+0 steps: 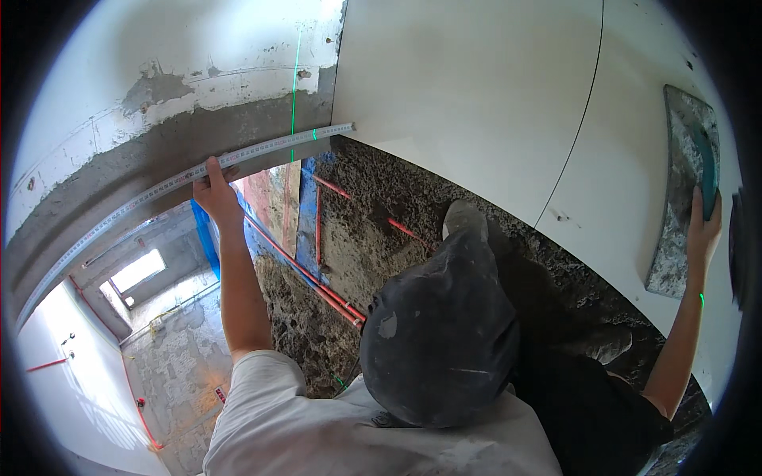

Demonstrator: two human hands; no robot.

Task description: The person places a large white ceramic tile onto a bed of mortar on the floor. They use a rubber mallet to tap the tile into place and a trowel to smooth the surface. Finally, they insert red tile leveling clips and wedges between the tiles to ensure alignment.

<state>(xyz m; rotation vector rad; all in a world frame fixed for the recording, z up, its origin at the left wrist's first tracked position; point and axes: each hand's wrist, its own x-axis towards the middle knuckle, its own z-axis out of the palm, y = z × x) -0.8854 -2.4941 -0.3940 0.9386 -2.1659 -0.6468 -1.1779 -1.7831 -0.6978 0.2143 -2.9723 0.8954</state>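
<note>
At ten o'clock the left hand (214, 190) pinches a ruler (238, 156); at three o'clock the right hand (703, 230) clasps a trowel (684, 190).

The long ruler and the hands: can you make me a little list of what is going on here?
left hand: grips the long ruler, holding it flat against the grey wall band
right hand: holds a mortar-caked trowel against the white tile
green laser line: runs down the wall and crosses the ruler
floor: rough dark mortar with red pipes running across it
cap: dark, low in the picture
</note>
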